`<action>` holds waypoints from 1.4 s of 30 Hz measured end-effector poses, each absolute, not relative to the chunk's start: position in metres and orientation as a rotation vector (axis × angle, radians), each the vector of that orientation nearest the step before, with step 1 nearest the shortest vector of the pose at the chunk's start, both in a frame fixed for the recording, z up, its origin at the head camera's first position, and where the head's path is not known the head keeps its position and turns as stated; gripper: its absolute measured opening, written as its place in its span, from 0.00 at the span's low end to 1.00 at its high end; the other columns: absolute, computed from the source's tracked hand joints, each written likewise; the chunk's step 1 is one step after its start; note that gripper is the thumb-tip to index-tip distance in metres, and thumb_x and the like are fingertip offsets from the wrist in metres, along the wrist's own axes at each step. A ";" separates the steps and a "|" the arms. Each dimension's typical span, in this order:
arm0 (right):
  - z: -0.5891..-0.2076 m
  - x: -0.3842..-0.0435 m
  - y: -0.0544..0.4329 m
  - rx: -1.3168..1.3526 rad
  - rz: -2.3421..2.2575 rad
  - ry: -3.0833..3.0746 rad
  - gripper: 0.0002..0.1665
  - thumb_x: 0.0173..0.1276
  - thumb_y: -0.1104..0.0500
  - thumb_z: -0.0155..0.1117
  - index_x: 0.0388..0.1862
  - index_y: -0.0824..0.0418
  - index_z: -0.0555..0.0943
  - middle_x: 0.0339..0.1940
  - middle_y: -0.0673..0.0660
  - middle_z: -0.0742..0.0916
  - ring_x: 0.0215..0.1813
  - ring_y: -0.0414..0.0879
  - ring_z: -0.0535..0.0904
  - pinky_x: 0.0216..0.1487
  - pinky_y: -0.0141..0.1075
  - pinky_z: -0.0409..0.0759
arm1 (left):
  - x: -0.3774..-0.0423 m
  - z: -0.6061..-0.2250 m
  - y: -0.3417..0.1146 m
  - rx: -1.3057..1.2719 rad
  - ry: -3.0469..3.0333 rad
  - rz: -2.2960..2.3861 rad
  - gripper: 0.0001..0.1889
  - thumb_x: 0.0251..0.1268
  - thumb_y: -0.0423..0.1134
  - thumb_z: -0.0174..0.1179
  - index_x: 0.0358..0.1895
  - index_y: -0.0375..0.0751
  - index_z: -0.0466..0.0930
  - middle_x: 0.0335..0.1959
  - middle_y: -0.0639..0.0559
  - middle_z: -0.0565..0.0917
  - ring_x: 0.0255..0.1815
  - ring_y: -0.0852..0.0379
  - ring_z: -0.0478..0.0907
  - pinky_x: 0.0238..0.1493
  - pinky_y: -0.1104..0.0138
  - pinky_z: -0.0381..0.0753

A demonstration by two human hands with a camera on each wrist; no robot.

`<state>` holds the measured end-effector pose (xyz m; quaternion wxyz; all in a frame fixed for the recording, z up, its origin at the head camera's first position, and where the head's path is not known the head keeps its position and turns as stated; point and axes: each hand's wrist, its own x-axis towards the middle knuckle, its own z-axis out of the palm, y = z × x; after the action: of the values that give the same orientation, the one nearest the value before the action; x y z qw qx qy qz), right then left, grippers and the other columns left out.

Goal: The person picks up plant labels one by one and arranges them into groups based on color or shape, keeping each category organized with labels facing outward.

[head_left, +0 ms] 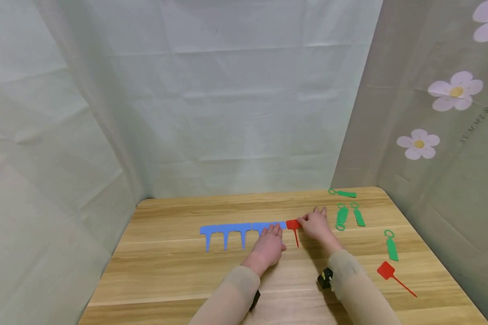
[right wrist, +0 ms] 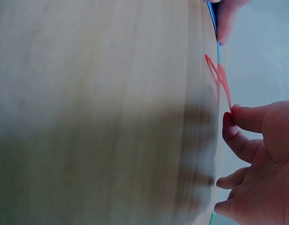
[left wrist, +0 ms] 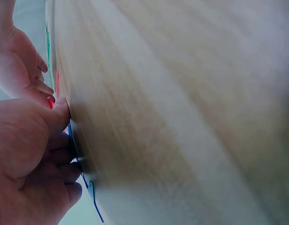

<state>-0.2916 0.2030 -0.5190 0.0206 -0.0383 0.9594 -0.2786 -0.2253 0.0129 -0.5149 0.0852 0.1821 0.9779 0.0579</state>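
A row of blue T-shaped plant labels lies across the wooden table, heads side by side and stems toward me. My left hand rests with its fingers extended over the right part of this row, hiding some stems. At the row's right end is a red plant label with a thin stem. My right hand pinches its right edge between thumb and index finger, the other fingers spread. In the right wrist view, the pinched red label tilts up a little from the table.
Another red label, with a square head, lies at the right front. Several green ring-ended tags are scattered along the table's right side, one near the back edge. Pale cloth walls stand behind and beside the table.
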 end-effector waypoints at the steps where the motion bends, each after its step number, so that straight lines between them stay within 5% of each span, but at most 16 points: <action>1: -0.519 -0.292 0.203 -0.110 -0.857 2.976 0.21 0.82 0.54 0.62 0.43 0.71 0.90 0.73 0.90 0.66 0.80 0.88 0.40 0.80 0.73 0.46 | -0.225 -0.515 0.013 0.543 2.916 0.177 0.33 0.84 0.49 0.57 0.81 0.35 0.67 0.85 0.44 0.64 0.85 0.46 0.58 0.84 0.53 0.58; 28: -0.518 -0.291 0.200 -0.070 -0.768 2.963 0.22 0.81 0.50 0.63 0.37 0.67 0.89 0.76 0.91 0.60 0.81 0.87 0.39 0.80 0.73 0.47 | -0.225 -0.516 0.014 0.538 2.914 0.158 0.33 0.84 0.51 0.57 0.82 0.36 0.66 0.85 0.45 0.63 0.86 0.47 0.58 0.84 0.54 0.58; 42: -0.517 -0.293 0.200 -0.102 -0.703 3.005 0.20 0.79 0.49 0.66 0.32 0.62 0.88 0.73 0.90 0.67 0.81 0.87 0.45 0.81 0.71 0.48 | -0.226 -0.516 0.014 0.529 2.911 0.165 0.34 0.83 0.50 0.57 0.82 0.36 0.66 0.85 0.45 0.63 0.86 0.47 0.58 0.84 0.54 0.57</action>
<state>-0.2926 0.2001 -0.5173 0.0268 -0.0330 0.9728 -0.2276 -0.2255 0.0136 -0.5161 0.0891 0.1777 0.9785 0.0554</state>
